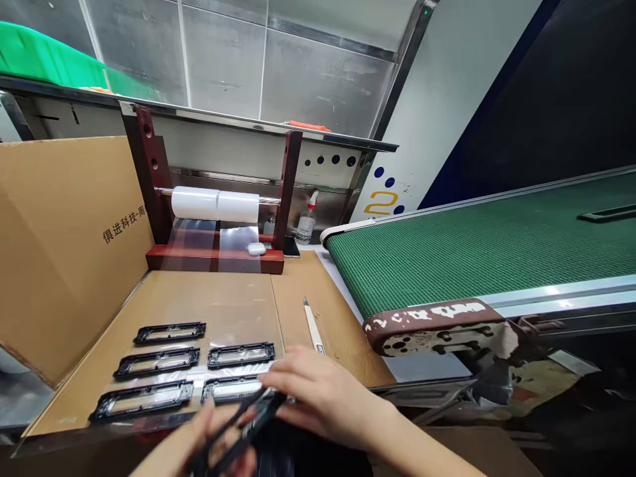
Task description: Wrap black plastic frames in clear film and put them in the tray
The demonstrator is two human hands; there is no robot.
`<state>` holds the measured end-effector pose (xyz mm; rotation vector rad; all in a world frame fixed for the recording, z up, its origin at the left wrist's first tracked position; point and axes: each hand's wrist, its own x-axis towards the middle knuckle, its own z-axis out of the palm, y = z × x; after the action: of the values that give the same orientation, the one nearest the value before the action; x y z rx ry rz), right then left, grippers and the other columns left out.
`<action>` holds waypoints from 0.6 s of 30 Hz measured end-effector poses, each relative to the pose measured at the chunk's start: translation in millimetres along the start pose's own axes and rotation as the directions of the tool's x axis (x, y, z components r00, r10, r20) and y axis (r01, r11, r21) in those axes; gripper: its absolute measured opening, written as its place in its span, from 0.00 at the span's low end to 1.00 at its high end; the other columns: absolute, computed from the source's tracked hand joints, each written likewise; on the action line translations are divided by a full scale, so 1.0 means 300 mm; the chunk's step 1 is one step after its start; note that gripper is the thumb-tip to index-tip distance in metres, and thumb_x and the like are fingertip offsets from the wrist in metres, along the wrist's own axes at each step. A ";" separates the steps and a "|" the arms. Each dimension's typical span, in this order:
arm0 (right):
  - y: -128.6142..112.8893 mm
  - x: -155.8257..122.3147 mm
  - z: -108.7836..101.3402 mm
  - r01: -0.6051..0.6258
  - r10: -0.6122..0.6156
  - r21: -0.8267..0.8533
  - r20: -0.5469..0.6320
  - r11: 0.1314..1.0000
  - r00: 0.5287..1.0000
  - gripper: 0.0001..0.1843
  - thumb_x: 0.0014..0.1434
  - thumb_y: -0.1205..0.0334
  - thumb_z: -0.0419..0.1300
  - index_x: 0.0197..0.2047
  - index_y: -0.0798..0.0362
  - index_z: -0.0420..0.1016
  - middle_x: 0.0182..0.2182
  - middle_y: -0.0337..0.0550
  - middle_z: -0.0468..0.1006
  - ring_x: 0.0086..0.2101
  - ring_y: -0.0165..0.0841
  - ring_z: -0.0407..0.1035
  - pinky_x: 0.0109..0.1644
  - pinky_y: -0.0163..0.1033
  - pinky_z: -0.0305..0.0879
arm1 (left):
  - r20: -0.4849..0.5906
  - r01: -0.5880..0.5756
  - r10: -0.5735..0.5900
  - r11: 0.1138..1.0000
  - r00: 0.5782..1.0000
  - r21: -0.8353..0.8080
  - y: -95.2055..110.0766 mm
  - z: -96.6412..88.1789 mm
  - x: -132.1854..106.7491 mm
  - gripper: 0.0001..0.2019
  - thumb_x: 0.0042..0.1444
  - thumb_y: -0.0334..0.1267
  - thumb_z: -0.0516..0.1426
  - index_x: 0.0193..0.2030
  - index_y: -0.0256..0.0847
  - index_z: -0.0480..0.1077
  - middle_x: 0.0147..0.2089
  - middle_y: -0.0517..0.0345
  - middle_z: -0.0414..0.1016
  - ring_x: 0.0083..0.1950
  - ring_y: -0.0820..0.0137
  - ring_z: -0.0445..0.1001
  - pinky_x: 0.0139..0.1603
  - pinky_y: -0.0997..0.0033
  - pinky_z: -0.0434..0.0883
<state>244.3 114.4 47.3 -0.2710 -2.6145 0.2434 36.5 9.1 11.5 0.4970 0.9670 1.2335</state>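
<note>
Both my hands are low at the front edge, working on a stack of black plastic frames (248, 427). My right hand (318, 394) comes in from the right and rests its fingers on top of the stack. My left hand (199, 447) grips the frames from below at the bottom edge, partly blurred. Just beyond them, several black rectangular frames (159, 361) lie in two columns on clear film spread over the cardboard sheet (233, 301); the nearest one (231, 389) is almost under my right fingertips.
A dark red stand (283, 199) holds a white film roll (214, 204) at the back. A white craft knife (313, 324) lies on the cardboard. A cardboard box (64, 232) stands left. A green conveyor belt (472, 245) runs along the right, carrying a black frame (609, 213). A spray bottle (305, 225) stands behind.
</note>
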 end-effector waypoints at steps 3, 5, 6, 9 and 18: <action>0.083 0.002 -0.004 -0.244 0.244 0.019 -0.164 0.969 0.956 0.17 0.60 0.63 0.61 0.53 0.54 0.70 0.42 0.49 0.77 0.43 0.36 0.71 0.47 0.43 0.71 | -0.130 -0.067 0.089 0.984 0.988 0.165 0.127 -0.041 0.121 0.29 0.55 0.59 0.53 0.57 0.41 0.68 0.62 0.48 0.70 0.63 0.62 0.66 0.61 0.66 0.64; 0.135 0.018 0.002 -0.338 0.347 0.078 -0.223 0.938 0.911 0.18 0.58 0.63 0.63 0.52 0.52 0.71 0.41 0.46 0.77 0.42 0.35 0.72 0.48 0.43 0.71 | -0.184 -0.121 0.159 0.971 0.970 0.205 0.198 -0.064 0.225 0.35 0.58 0.57 0.51 0.66 0.37 0.53 0.72 0.47 0.51 0.71 0.65 0.51 0.70 0.65 0.46; 0.157 0.029 0.008 -0.364 0.380 0.110 -0.236 0.925 0.894 0.19 0.57 0.64 0.63 0.52 0.51 0.71 0.41 0.45 0.78 0.42 0.35 0.72 0.48 0.44 0.71 | -0.197 -0.140 0.185 0.965 0.963 0.223 0.223 -0.071 0.277 0.36 0.59 0.55 0.50 0.68 0.35 0.46 0.74 0.46 0.45 0.72 0.65 0.47 0.71 0.65 0.42; 0.205 0.061 0.031 -0.400 0.437 0.185 -0.256 0.897 0.862 0.19 0.56 0.64 0.64 0.52 0.50 0.72 0.42 0.44 0.78 0.43 0.35 0.72 0.50 0.44 0.70 | -0.190 -0.161 0.217 0.948 0.957 0.274 0.265 -0.078 0.408 0.39 0.60 0.56 0.50 0.69 0.33 0.41 0.75 0.42 0.38 0.73 0.62 0.43 0.72 0.62 0.39; 0.275 0.051 0.093 -0.413 0.445 0.195 -0.164 0.890 0.881 0.23 0.53 0.68 0.67 0.52 0.51 0.72 0.42 0.44 0.77 0.44 0.35 0.71 0.49 0.42 0.70 | 0.029 0.104 -0.126 0.916 0.992 0.388 0.303 -0.082 0.424 0.39 0.54 0.60 0.54 0.62 0.30 0.58 0.47 0.34 0.79 0.45 0.53 0.79 0.53 0.55 0.69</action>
<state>229.5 194.2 12.1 -0.7833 -2.2876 0.5381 -31.6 151.5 25.3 0.7673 1.1834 0.9188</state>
